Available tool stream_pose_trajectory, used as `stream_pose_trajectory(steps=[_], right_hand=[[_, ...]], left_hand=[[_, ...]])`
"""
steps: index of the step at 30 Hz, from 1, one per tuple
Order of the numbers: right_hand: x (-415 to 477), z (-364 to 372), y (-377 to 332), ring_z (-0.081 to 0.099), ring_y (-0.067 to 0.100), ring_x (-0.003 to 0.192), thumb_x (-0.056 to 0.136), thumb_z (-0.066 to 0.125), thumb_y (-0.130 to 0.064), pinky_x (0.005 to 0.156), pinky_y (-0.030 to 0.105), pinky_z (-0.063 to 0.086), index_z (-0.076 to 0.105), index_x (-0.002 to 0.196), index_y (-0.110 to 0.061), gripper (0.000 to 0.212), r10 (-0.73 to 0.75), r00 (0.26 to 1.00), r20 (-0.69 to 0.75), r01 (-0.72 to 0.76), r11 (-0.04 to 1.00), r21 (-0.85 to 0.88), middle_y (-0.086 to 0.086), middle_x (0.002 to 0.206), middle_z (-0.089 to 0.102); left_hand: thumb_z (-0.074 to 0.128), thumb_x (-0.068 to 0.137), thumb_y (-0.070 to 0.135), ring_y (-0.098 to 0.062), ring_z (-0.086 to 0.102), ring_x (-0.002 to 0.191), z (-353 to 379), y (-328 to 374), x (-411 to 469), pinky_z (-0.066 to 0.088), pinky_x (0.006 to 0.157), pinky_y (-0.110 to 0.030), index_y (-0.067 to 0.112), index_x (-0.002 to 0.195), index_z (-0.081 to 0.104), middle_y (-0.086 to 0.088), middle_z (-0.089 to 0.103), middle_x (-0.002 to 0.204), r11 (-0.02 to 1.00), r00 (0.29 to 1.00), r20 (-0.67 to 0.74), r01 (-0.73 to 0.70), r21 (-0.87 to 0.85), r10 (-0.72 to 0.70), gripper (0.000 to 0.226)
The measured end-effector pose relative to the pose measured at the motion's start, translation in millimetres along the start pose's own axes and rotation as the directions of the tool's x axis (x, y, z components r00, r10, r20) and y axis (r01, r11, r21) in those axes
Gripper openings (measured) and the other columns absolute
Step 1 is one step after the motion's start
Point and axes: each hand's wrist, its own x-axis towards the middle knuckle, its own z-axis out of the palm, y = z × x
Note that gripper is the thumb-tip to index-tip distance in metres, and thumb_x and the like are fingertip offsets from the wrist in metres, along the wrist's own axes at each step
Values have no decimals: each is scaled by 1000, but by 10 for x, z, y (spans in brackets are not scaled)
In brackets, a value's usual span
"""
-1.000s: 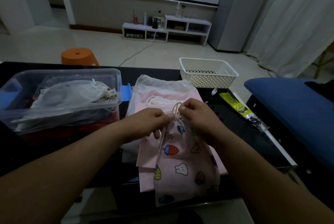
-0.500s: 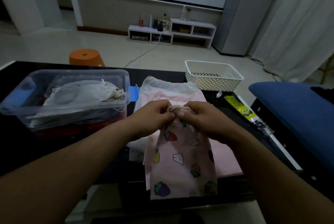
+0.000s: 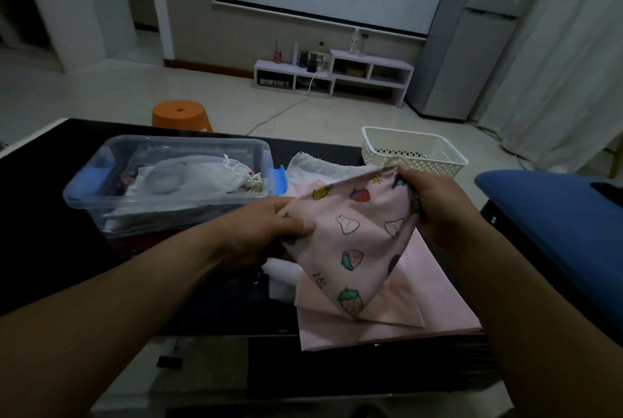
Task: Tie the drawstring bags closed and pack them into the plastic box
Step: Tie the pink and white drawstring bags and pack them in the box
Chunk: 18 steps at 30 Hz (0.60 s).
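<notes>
Here both hands hold one printed bag [image 3: 357,235] up off the black table [image 3: 50,215], stretched flat and tilted between them. Left hand [image 3: 263,232] is closed, pinching the bag's left edge, thumb on top of the cloth. Right hand [image 3: 435,205] is closed around the bag's upper right end, cloth bunched in the fist; cord not visible there. The bag is pink with strawberry and bunny prints, its lower corner hanging down to the pile of pink bags [image 3: 421,316] lying on the table below. Clear plastic box [image 3: 168,181] sits left of the hands, lid off, with a white tied bag [image 3: 195,178] inside on top. White basket [image 3: 414,151] stands behind the right hand. Orange stool [image 3: 180,114] on the floor beyond the table.
</notes>
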Motion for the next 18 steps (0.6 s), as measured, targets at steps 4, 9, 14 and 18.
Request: stream_pose_trajectory(steps=[4, 9, 14, 18], right_hand=[[-48, 235, -83, 75, 27, 97, 100, 65, -24, 88, 43, 61, 73, 104, -10, 17, 28, 999, -22, -25, 995, 98, 14, 106, 78], [-23, 626, -113, 74, 24, 89, 102, 62, -24, 80, 39, 63, 70, 107, -6, 20, 86, 996, 5, -86, 989, 124, 13, 98, 76], [-2, 1224, -106, 57, 12, 44, 101, 59, -19, 42, 22, 42, 67, 96, -5, 17, 4, 989, 145, 18, 988, -153, 7, 62, 64], [111, 1720, -163, 55, 19, 56, 94, 69, -29, 50, 26, 39, 71, 92, 1, 30, -111, 976, 188, 173, 918, -356, 12, 70, 65]], left_hand=[[64, 99, 11, -34, 74, 100, -35, 125, -152, 62, 80, -42, 6, 125, 66, -20, 75, 112, 974, 981, -155, -140, -176, 113, 27], [60, 104, 24, -26, 77, 94, -261, 309, -294, 63, 84, -51, 19, 115, 70, -6, 80, 101, 951, 825, -499, -309, -7, 264, 16], [57, 105, 34, -25, 74, 95, -996, 513, -348, 62, 84, -46, 23, 109, 69, -4, 75, 101, 918, 583, -710, -233, 321, 396, 16], [53, 106, 36, -25, 64, 89, -1509, 531, -396, 44, 65, -30, 16, 104, 69, -6, 68, 93, 797, 452, -717, 21, 604, 531, 26]])
